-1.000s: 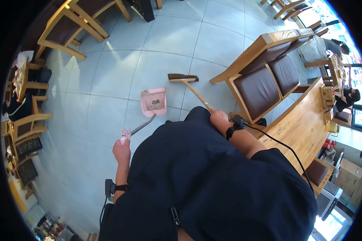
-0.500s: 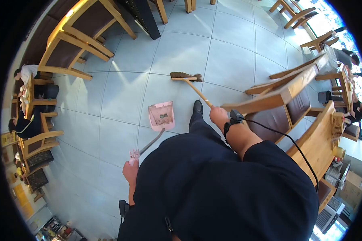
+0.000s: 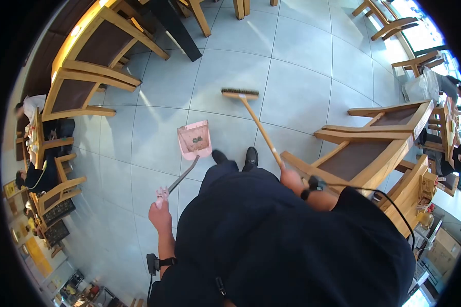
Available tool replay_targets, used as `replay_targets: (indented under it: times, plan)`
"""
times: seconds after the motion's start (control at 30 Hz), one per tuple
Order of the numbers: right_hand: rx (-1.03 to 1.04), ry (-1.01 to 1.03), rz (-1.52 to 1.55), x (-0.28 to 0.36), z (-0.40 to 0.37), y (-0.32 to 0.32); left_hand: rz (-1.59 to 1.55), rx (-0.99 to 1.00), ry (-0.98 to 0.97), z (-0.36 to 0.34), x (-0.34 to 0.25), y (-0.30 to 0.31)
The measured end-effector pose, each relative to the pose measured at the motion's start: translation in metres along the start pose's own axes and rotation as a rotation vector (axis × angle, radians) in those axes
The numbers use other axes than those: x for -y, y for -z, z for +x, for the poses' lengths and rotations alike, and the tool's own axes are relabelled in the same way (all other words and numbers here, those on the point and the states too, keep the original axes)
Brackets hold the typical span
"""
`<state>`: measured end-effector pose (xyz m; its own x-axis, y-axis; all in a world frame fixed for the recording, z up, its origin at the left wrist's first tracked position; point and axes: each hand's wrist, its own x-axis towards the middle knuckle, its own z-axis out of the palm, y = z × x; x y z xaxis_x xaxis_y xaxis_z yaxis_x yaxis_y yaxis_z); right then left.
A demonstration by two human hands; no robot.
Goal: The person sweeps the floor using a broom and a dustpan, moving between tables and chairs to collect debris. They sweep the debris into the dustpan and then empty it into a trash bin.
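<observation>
My left hand (image 3: 160, 217) is closed round the upper end of a long-handled pink dustpan (image 3: 194, 139), whose pan is ahead of my feet at floor level. A small pink thing sits at the top of its handle, just above my fingers. Wrapped round the wooden stick of a broom (image 3: 261, 128) is my right hand (image 3: 291, 181), a little blurred. The broom head, with dark bristles, is out in front, farther off than the dustpan and to its right. Both shoes show side by side behind the pan.
Wooden chairs with dark padding (image 3: 366, 158) stand close on my right, beside a wooden table (image 3: 404, 204). More chairs (image 3: 77, 94) line the left. A black post (image 3: 174, 30) is ahead. Seated people (image 3: 36, 171) are at the left edge; others are far right.
My right hand has come back toward my body, and the broom head has turned to lie more level, bristles away from me. A second shoe now shows beside the first.
</observation>
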<state>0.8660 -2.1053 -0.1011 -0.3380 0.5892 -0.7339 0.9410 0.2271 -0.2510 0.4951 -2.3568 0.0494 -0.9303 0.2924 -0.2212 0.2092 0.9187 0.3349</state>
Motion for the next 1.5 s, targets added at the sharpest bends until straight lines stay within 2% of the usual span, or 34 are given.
replay_targets:
  times: [0.13,0.2,0.33,0.5,0.6,0.67,0.83,0.93,1.07,1.2,1.33,1.43,1.5]
  plan:
    - [0.059,-0.117,-0.028,-0.007,-0.001,0.008,-0.042,0.029,-0.017,0.038,-0.034,-0.003]
    - [0.008,-0.066,-0.05,0.004,0.019,0.03,-0.039,0.041,-0.032,0.063,-0.051,-0.008]
    - [-0.143,0.069,-0.148,0.041,0.094,0.077,-0.015,0.094,-0.105,0.125,-0.079,-0.023]
    - [-0.213,0.025,-0.223,0.107,0.179,0.156,0.11,0.207,-0.181,0.2,-0.14,-0.038]
    - [-0.169,0.018,-0.242,0.13,0.189,0.203,0.19,0.216,-0.296,0.238,-0.17,-0.043]
    - [-0.153,0.0,-0.259,0.135,0.181,0.233,0.186,0.266,-0.258,0.254,-0.197,-0.038]
    - [-0.215,0.007,-0.214,0.102,0.179,0.283,0.196,0.355,-0.243,0.275,-0.236,-0.036]
    - [-0.238,0.042,-0.258,0.104,0.218,0.315,0.226,0.363,-0.254,0.281,-0.248,-0.047]
    - [-0.227,0.082,-0.361,0.161,0.297,0.358,0.237,0.349,-0.258,0.283,-0.275,-0.054]
    - [-0.164,0.076,-0.37,0.209,0.349,0.367,0.261,0.358,-0.245,0.28,-0.306,-0.059]
    - [-0.062,0.142,-0.471,0.195,0.347,0.363,0.287,0.36,-0.273,0.289,-0.325,-0.069]
    - [-0.091,0.214,-0.481,0.14,0.321,0.354,0.294,0.352,-0.276,0.298,-0.337,-0.075]
    - [-0.022,0.213,-0.522,0.11,0.298,0.359,0.3,0.369,-0.28,0.301,-0.342,-0.081]
